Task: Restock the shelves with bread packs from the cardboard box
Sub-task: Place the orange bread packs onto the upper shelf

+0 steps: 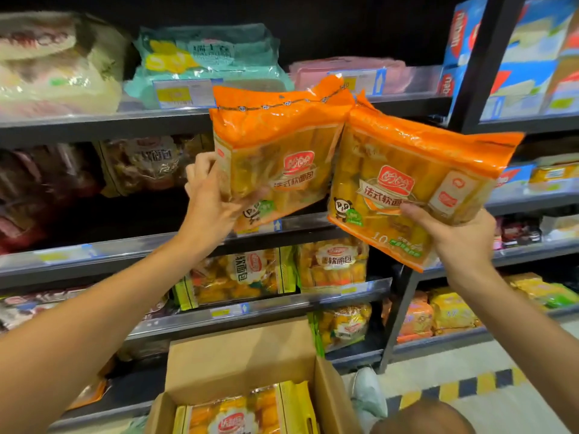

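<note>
Two orange bread packs are raised in front of the shelves. My left hand (pixel 210 195) grips the lower left corner of the left orange pack (pixel 275 158). My right hand (pixel 457 236) holds the right orange pack (pixel 410 189) from below, tilted to the right. The two packs touch side by side at the level of the second shelf (pixel 131 249), which has a dark gap behind my left hand. Below, the open cardboard box (pixel 238 358) holds a yellow bread pack (pixel 238 415).
Shelves above and below carry more packs: green and pink ones (pixel 203 57) on top, yellow bread packs (pixel 332 264) underneath. A black upright post (pixel 476 64) separates a second shelving unit to the right. A shoe (pixel 368 393) and striped floor tape (pixel 470 386) lie beside the box.
</note>
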Motion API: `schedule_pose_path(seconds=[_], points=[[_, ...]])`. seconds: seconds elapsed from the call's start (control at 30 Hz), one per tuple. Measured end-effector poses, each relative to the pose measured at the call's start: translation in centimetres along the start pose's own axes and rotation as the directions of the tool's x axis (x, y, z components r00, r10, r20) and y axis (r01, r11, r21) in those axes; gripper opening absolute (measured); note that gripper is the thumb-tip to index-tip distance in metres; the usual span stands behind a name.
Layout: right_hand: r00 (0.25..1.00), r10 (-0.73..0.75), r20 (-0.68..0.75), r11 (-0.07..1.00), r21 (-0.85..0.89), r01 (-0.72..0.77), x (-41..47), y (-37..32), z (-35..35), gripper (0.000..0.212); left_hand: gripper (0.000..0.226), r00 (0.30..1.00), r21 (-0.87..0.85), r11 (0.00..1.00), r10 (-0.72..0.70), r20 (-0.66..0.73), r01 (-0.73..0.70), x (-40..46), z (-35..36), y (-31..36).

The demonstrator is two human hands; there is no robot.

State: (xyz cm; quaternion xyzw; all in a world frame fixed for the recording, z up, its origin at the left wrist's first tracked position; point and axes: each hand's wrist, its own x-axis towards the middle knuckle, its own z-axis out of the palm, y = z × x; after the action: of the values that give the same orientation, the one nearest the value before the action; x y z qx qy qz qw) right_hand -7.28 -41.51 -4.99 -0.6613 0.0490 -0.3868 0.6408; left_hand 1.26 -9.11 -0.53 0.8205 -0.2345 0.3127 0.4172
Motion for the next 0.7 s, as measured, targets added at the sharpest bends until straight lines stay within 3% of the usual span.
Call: schedule_pose_path(seconds=[0.07, 0.13, 0.17, 0.23, 0.3, 0.37, 0.43, 0.47, 0.5, 0.53, 0.63, 0.7], points=[[1.000, -0.002, -0.012, 1.000, 0.000, 0.002, 0.2, 0.1, -0.3, 0.058, 0.047, 0.998, 0.000, 1.000, -0.021, 0.054, 0.021, 0.7, 0.3, -1.0], [1.000, -0.013, -0.018, 1.000, 0.000, 0.013, 0.2, 0.2, -0.6, 0.055, 0.055, 0.998, 0.032, 0.998, 0.050, 0.047, -0.052, 1.3, 0.3, -2.1], [0.999, -0.021, -0.024, 1.000, 0.004, 0.021, 0.2, 0.2, -0.7, 0.053, 0.050, 0.992, 0.085, 0.988, 0.127, 0.011, -0.128, 1.4, 0.4, -2.3], [0.998, -0.045, -0.039, 0.999, 0.016, 0.046, 0.2, 0.2, -1.0, 0.053, 0.019, 0.977, 0.112, 0.977, 0.194, -0.085, -0.184, 1.6, 0.9, -2.1], [0.997, -0.072, -0.040, 0.997, 0.024, 0.073, 0.1, 0.3, -1.1, 0.055, 0.007, 0.990, -0.005, 0.998, 0.067, -0.125, -0.068, 2.3, 1.7, -2.1], [0.995, -0.091, -0.033, 0.996, 0.015, 0.092, 0.1, 0.5, -1.1, 0.056, 0.030, 0.991, 0.078, 0.997, 0.026, -0.132, -0.015, 3.0, 3.0, -3.8], [0.996, -0.087, -0.034, 0.996, 0.008, 0.087, 0.2, 0.9, -1.0, 0.057, 0.039, 0.999, 0.251, 0.967, -0.037, -0.040, 0.046, 3.8, 3.8, -7.1], [0.996, -0.079, -0.039, 0.997, 0.006, 0.080, 0.2, 1.1, -1.1, 0.059, 0.040, 0.992, 0.296, 0.952, -0.101, 0.077, 0.073, 3.9, 4.3, -8.5], [0.996, -0.073, -0.045, 0.997, 0.004, 0.073, 0.3, 1.3, -1.1, 0.060, 0.039, 0.963, 0.273, 0.943, -0.234, 0.134, 0.191, 3.7, 4.7, -9.1], [0.997, -0.065, -0.049, 0.998, 0.002, 0.066, 0.3, 1.6, -1.2, 0.060, 0.042, 0.947, 0.330, 0.918, -0.283, 0.152, 0.222, 3.6, 4.9, -9.3], [0.997, -0.044, -0.069, 0.999, 0.004, 0.044, 0.6, 2.1, -1.3, 0.060, 0.056, 0.945, 0.230, 0.951, -0.254, 0.206, 0.206, 2.5, 5.2, -7.4], [0.997, -0.035, -0.073, 0.999, 0.011, 0.036, 0.7, 2.2, -1.3, 0.061, 0.055, 0.932, 0.117, 0.946, -0.318, 0.175, 0.301, 2.3, 5.5, -6.9]])
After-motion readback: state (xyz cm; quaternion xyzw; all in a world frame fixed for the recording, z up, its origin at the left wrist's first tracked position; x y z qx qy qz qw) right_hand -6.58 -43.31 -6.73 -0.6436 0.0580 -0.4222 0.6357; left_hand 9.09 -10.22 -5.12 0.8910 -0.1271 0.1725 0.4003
